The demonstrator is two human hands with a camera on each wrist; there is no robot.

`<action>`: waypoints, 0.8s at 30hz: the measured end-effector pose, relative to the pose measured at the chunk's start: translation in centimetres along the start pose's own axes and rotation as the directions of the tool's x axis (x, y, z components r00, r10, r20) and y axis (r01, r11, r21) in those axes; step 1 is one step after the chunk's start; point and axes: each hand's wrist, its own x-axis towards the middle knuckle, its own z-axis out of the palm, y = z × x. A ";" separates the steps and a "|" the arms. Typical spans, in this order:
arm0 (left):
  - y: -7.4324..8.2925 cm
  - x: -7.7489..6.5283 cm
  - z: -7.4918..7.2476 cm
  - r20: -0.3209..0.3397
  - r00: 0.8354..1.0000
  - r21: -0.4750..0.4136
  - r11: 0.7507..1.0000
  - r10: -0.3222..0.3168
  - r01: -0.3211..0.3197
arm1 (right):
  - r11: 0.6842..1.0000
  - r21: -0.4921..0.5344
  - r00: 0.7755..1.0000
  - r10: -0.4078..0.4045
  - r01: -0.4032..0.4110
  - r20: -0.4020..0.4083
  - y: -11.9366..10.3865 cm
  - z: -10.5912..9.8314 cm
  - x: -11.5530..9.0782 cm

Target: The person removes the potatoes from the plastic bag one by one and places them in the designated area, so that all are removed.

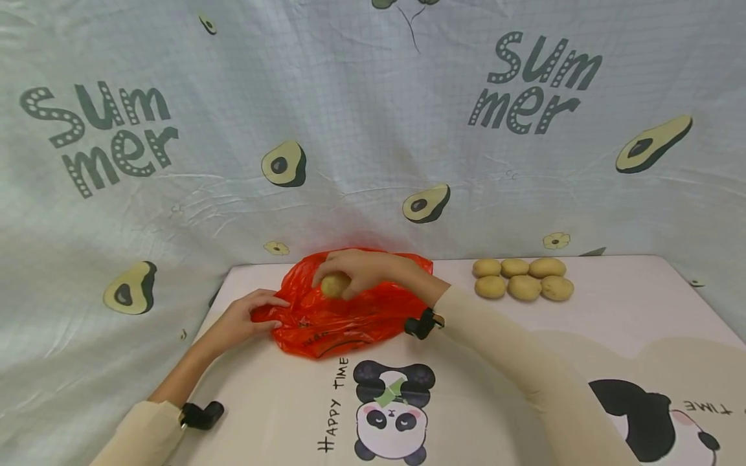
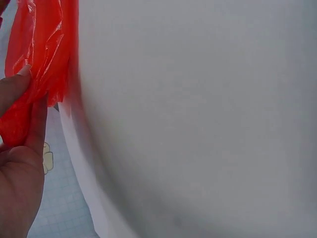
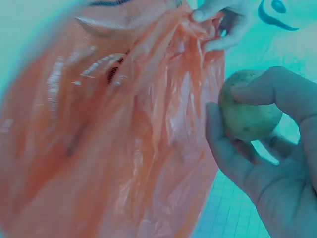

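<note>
A thin red plastic bag (image 1: 344,323) lies crumpled on the table, dark print on its front. At its left edge my left hand (image 1: 247,318) pinches the plastic between thumb and fingers; the left wrist view shows the bag (image 2: 42,49) folded in that grip. Above the bag, my right hand (image 1: 364,268) holds a potato (image 1: 335,285), round and yellowish. In the right wrist view the fingers curl about the potato (image 3: 250,111), close beside the bag (image 3: 138,129). What the bag contains is hidden.
Several potatoes (image 1: 524,288) sit in two rows at the table's back right. The pale table (image 1: 280,401) bears panda prints. Behind it hangs a light cloth (image 1: 350,97) with avocado and lettering prints. Each wrist wears a small black camera (image 1: 201,414).
</note>
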 end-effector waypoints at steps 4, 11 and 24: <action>0.1 0.0 0.0 -0.005 1.000 0.008 1.000 -0.001 0.001 | 0.997 0.070 0.996 0.021 -0.014 -0.092 0.0 -0.1 -2.0; 0.0 0.0 0.2 -0.011 1.000 0.031 0.999 -0.004 0.005 | 0.961 0.266 0.971 0.133 -0.078 -0.197 0.4 0.0 -5.5; -0.1 0.1 0.4 -0.023 1.000 0.033 0.999 0.002 -0.002 | 0.934 0.288 0.899 0.302 -0.212 -0.316 1.8 0.3 -11.6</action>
